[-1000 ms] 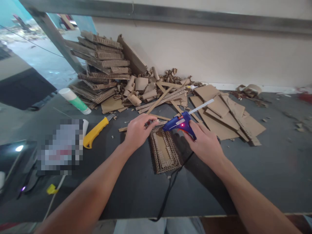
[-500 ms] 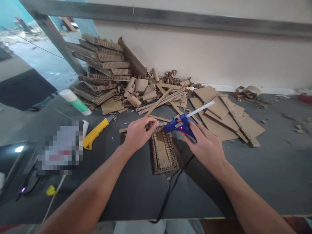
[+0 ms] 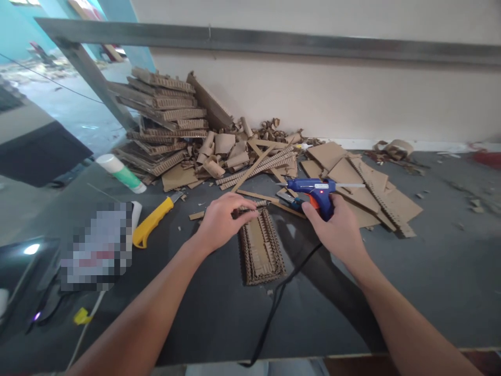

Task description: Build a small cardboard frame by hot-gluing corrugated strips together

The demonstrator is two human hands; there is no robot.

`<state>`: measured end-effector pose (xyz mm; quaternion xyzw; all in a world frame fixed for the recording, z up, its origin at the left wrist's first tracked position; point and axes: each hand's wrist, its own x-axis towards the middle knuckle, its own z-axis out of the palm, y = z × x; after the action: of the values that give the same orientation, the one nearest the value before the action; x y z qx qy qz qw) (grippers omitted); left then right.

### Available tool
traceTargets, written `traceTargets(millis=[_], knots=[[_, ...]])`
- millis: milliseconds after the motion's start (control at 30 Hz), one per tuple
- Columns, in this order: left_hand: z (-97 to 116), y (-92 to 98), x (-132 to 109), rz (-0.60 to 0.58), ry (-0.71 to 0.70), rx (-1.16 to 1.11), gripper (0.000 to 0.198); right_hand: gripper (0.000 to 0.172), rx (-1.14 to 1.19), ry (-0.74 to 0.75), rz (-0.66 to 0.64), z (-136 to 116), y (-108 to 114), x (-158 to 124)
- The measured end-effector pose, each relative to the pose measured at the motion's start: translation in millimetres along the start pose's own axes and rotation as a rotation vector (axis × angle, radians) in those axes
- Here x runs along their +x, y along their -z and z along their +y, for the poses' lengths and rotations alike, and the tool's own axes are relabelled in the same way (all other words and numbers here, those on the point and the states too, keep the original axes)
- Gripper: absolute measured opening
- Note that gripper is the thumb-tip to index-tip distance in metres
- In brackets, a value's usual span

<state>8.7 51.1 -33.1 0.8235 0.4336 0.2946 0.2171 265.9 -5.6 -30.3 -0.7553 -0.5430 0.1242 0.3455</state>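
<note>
Tabletop (image 3: 211,318), dark grey, bears the cardboard tray (image 3: 258,244) (pale wall (image 3: 313,94) behind).

On table (image 3: 442,282), left side of my view: yellow-handled knife (image 3: 153,223), blade pointing away from me; white-and-green tube (image 3: 121,173) near cardboard stack (image 3: 168,112), layers uneven, ribbed edges showing. Pixelated item (image 3: 96,245) closer to me, contents unreadable. White cable (image 3: 84,334) below it, yellow tab (image 3: 82,316) just beside. Along back I see leaning board (image 3: 209,99), curled scraps (image 3: 223,149); to right, overlapping flat sheets (image 3: 356,180), ribbed strip (image 3: 379,196) across them. Metal rail (image 3: 274,43) spans pale wall (image 3: 352,99). Far right, red item (image 3: 487,158), too blurred for me to identify.
</note>
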Motion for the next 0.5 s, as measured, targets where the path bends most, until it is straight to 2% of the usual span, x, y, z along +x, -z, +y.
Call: traceTargets(millis=[100,200,333,500], knots=[[1.2,-0.1,-2.1,-0.106,-0.050,0.033,0.011,0.045,0.001,0.022,0.017,1.8,-3.1,-0.2],[0.6,-2.0,-3.5,-0.142,-0.065,0.076,0.012,0.041,0.022,0.077,0.031,1.0,-4.9,-2.4],[1.0,-5.4,-3.6,-0.145,-0.045,0.117,0.013,0.037,0.034,0.096,0.007,-1.5,-4.6,-4.4],[1.1,-8.7,-2.9,-0.092,0.003,0.084,0.014,0.038,0.009,0.050,-0.019,-3.5,-3.8,-5.0]])
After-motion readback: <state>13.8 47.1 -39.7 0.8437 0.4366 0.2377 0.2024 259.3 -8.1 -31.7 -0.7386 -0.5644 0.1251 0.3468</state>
